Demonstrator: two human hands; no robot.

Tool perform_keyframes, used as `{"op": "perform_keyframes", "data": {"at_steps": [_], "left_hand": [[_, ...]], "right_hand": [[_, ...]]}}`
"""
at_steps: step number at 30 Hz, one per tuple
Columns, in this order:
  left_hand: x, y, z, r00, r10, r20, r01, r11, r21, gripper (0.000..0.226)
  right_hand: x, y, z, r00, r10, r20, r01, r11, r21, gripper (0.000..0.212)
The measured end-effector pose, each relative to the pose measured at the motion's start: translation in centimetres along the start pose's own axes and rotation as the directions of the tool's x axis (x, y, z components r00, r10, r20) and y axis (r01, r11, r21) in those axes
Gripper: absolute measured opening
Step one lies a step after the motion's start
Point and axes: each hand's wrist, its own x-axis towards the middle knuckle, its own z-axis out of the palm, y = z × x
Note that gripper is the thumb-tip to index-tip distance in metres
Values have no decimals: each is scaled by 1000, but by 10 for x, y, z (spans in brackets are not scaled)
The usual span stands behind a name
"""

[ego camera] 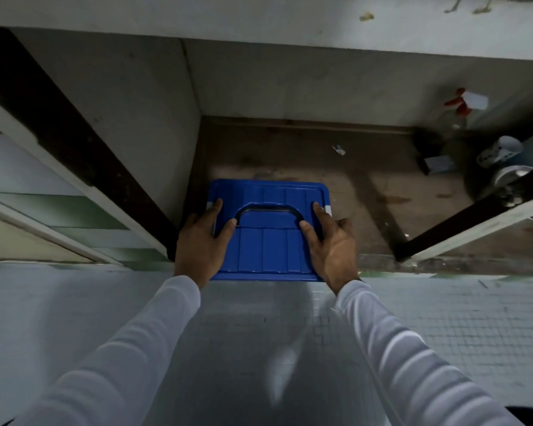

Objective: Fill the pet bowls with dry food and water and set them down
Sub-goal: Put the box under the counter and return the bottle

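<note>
A box with a blue ribbed lid [266, 250] and a dark fold-down handle sits at the front of an open low cabinet. My left hand [199, 241] grips the lid's left edge, thumb on top and fingers over the side. My right hand [333, 241] grips the right edge the same way. The box body below the lid is hidden. A shiny metal bowl [510, 179] lies at the cabinet's right side, partly behind the door.
The cabinet floor [305, 186] is bare brown and stained. A spray bottle with a red trigger [463, 107] and a white cup [502, 152] stand at the back right. Dark-edged cabinet doors [74, 142] hang open on both sides. Pale tiled floor [443, 318] lies below.
</note>
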Motion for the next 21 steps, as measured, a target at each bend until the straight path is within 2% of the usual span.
{"op": "perform_keyframes", "data": {"at_steps": [3,9,15,21], "left_hand": [[13,-5,2,1000,9,1,-9,1000,-2,85],[34,-4,3,998,-67,-3,66,986,-152,67],[50,-3,4,998,-6,-55,-6,974,-225,61],[68,-1,9,997,-21,-76,-1,963,-269,60]], "right_hand": [[13,-2,4,1000,-6,6,6,1000,18,60],[37,-3,14,999,-33,-13,33,999,11,55],[60,-11,19,1000,-21,-3,21,1000,11,53],[82,-10,28,1000,-27,-17,27,999,33,52]]}}
